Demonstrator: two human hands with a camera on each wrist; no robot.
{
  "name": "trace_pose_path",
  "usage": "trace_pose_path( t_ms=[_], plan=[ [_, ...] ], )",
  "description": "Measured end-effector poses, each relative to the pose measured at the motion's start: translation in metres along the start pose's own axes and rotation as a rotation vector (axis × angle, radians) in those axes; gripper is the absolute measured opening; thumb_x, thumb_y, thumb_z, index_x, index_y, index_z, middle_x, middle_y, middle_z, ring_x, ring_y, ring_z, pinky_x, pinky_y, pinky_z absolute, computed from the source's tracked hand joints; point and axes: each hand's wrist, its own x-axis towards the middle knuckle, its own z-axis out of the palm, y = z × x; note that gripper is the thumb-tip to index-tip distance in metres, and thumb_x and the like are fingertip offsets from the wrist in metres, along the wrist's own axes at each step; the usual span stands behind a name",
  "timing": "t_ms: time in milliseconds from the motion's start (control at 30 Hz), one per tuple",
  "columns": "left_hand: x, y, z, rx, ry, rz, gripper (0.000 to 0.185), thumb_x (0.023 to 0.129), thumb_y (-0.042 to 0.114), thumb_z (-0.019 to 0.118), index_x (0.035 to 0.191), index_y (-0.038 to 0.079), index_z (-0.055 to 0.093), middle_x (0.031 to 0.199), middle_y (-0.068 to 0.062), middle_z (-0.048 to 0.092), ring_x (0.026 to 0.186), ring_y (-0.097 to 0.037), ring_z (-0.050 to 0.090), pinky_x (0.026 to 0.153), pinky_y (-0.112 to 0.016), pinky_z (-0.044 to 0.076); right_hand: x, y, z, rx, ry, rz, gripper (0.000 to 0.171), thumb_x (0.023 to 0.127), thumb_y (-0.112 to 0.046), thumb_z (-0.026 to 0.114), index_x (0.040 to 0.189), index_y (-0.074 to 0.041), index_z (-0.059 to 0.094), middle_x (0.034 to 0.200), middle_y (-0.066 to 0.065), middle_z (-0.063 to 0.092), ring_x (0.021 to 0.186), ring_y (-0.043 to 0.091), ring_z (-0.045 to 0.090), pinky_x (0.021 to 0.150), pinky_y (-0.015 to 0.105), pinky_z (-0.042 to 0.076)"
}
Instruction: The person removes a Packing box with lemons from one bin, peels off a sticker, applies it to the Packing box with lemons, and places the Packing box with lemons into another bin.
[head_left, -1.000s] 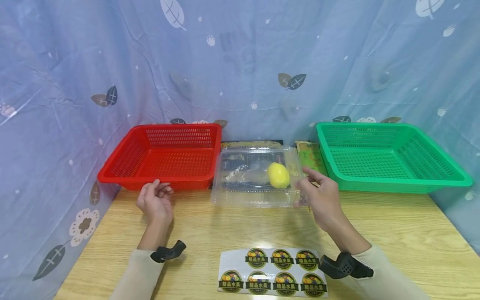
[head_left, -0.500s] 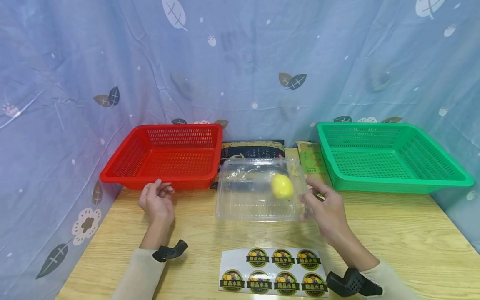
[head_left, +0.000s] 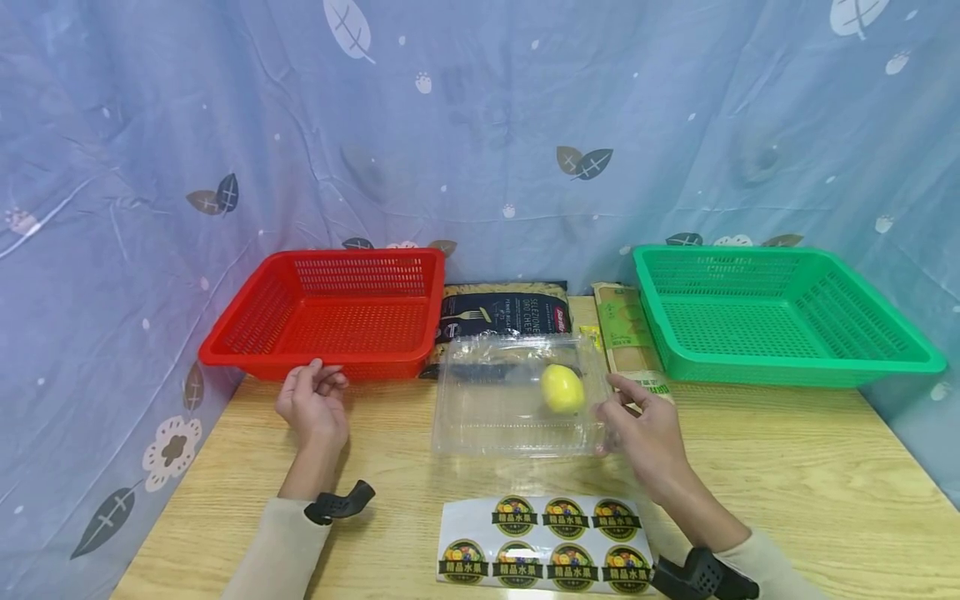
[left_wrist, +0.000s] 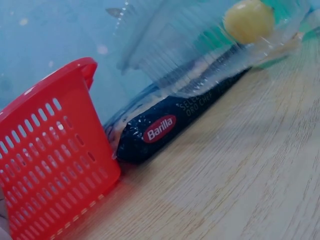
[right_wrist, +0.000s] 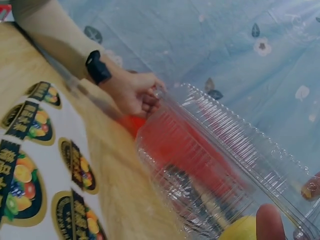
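A clear plastic clamshell box (head_left: 495, 408) lies on the wooden table with a yellow lemon (head_left: 562, 388) inside it. My right hand (head_left: 622, 418) pinches the box's right front corner. In the right wrist view the box (right_wrist: 225, 165) fills the frame, with a fingertip (right_wrist: 270, 222) beside the lemon (right_wrist: 244, 231). My left hand (head_left: 311, 404) rests on the table just before the red basket (head_left: 330, 312), fingers loosely curled and holding nothing. The left wrist view shows the box (left_wrist: 200, 55) and lemon (left_wrist: 248, 20) from low down.
A green basket (head_left: 772, 312) stands at the back right. A black Barilla pasta bag (head_left: 502, 307) and a green-yellow packet (head_left: 626, 329) lie between the baskets, behind the box. A sheet of round fruit stickers (head_left: 547, 546) lies at the table's near edge.
My right hand has drawn the clear box with the lemon toward me, uncovering the pasta bag behind it. My left hand has stayed put.
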Motion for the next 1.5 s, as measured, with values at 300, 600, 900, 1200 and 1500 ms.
trace_pose_path(
  t_ms=[300,600,900,1200,1500],
  plan=[
    [-0.002,-0.001,0.002,0.007,-0.002,-0.021,0.022,0.098,-0.006,0.052,0.077,-0.002,0.055,0.06,-0.014,0.064,0.045,-0.021,0.056,0.046,-0.028,0.051,0.002,0.02,-0.004,-0.042,-0.004,0.031,0.06,0.091,-0.003,0.054,0.15,-0.001,0.044,0.104,0.012,0.054,0.052,0.016,0.058,0.058,0.034,0.06],
    [-0.002,-0.002,0.003,0.021,-0.006,-0.028,0.02,0.098,-0.003,0.055,0.078,0.0,0.052,0.062,-0.014,0.063,0.046,-0.02,0.056,0.047,-0.027,0.051,0.002,0.029,-0.004,-0.082,-0.013,0.018,0.059,0.092,-0.007,0.054,0.149,-0.003,0.043,0.104,0.013,0.05,0.055,0.017,0.059,0.061,0.037,0.061],
    [-0.006,-0.003,0.005,0.016,-0.012,-0.123,0.021,0.101,0.003,0.055,0.081,0.003,0.048,0.063,-0.014,0.064,0.049,-0.023,0.058,0.05,-0.029,0.052,-0.003,0.034,-0.007,-0.092,-0.04,0.036,0.069,0.098,-0.017,0.062,0.156,-0.002,0.029,0.116,0.012,0.045,0.063,0.015,0.06,0.064,0.038,0.062],
    [-0.015,0.01,-0.002,-0.09,-0.013,-0.445,0.028,0.106,0.026,0.038,0.095,0.005,0.053,0.07,-0.015,0.067,0.058,-0.026,0.058,0.062,-0.033,0.049,-0.014,0.023,-0.014,-0.232,-0.118,-0.022,0.085,0.101,-0.037,0.063,0.162,-0.009,0.012,0.134,0.017,0.042,0.082,0.026,0.06,0.064,0.041,0.061],
    [-0.055,0.009,-0.011,0.376,-0.324,-0.521,0.028,0.105,0.012,0.035,0.085,0.012,0.054,0.07,-0.003,0.053,0.065,-0.019,0.052,0.066,-0.03,0.047,-0.034,0.019,-0.017,-0.427,0.037,-0.458,0.066,0.087,-0.005,0.076,0.145,-0.004,0.044,0.122,0.006,0.048,0.08,0.016,0.047,0.061,0.023,0.045]
  ],
)
